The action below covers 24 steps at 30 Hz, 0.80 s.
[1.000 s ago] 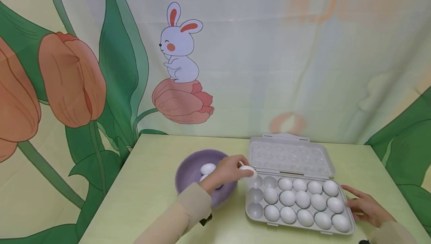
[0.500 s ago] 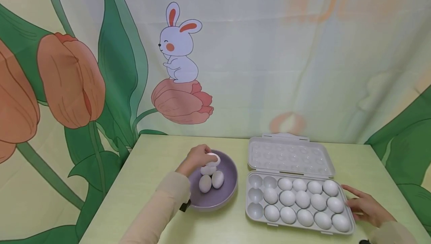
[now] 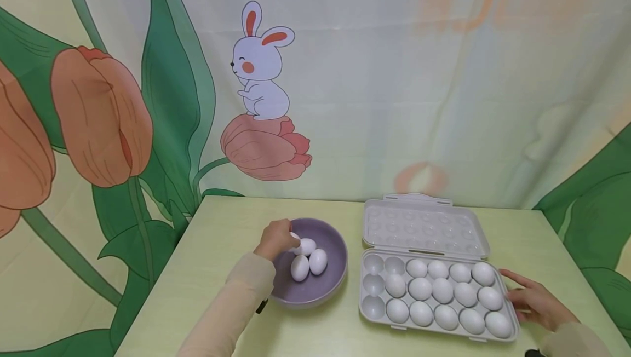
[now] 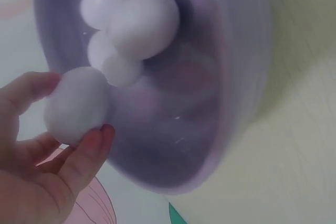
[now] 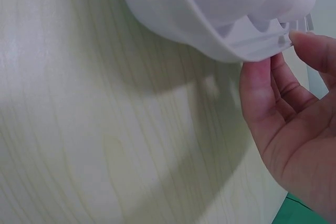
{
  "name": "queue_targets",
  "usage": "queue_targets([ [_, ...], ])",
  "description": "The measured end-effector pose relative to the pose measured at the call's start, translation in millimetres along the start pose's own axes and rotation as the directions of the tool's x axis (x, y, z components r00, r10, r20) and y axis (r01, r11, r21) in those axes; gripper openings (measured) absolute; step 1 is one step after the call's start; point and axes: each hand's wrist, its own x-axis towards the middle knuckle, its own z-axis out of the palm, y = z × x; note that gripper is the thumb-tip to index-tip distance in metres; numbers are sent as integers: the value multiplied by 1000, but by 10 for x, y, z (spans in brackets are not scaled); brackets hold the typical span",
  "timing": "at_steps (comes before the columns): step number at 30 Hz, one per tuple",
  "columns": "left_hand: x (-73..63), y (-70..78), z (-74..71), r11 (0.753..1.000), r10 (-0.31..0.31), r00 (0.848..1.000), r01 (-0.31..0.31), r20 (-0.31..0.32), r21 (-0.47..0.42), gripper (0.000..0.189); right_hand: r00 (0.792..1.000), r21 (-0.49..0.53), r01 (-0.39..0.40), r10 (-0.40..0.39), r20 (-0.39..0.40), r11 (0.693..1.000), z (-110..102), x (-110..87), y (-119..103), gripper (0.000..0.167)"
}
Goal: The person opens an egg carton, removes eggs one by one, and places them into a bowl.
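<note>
At the bowl [image 3: 332, 250], the left hand [image 3: 275, 239] pinches an egg [image 4: 77, 106], likely fragile, best held mid-side; rightward, the right hand [image 3: 539, 303] grips the carton [image 3: 373, 284].

Head view: brightness is even and diffuse. A soft shadow falls on the table [image 3: 222, 217] at 6 o'clock of the bowl [image 3: 308, 292]. Backdrop lettering [image 3: 487, 1] between 1 and 2 o'clock is faint. Left wrist view: dim, hazy; small glints mark the bowl near 6 o'clock. Right wrist view: muted; a soft-edged shadow extends from the egg carton [image 5: 152, 3] toward 7 o'clock.
</note>
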Motion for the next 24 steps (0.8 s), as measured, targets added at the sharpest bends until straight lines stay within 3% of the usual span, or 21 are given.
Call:
queue_targets([
  [6,-2,-22,51,997,-28,999,27,16,69,17,1000,-2,-14,14,-25,1000,3,20,1,73],
  [16,-39,-32,148,987,-13,1000,11,11,162,14,999,-4,-25,24,-40,1000,22,12,-20,79],
  [24,-24,-57,219,973,-7,1000,8,-4,231,12,1000,4,-9,9,-18,1000,9,7,-4,64],
])
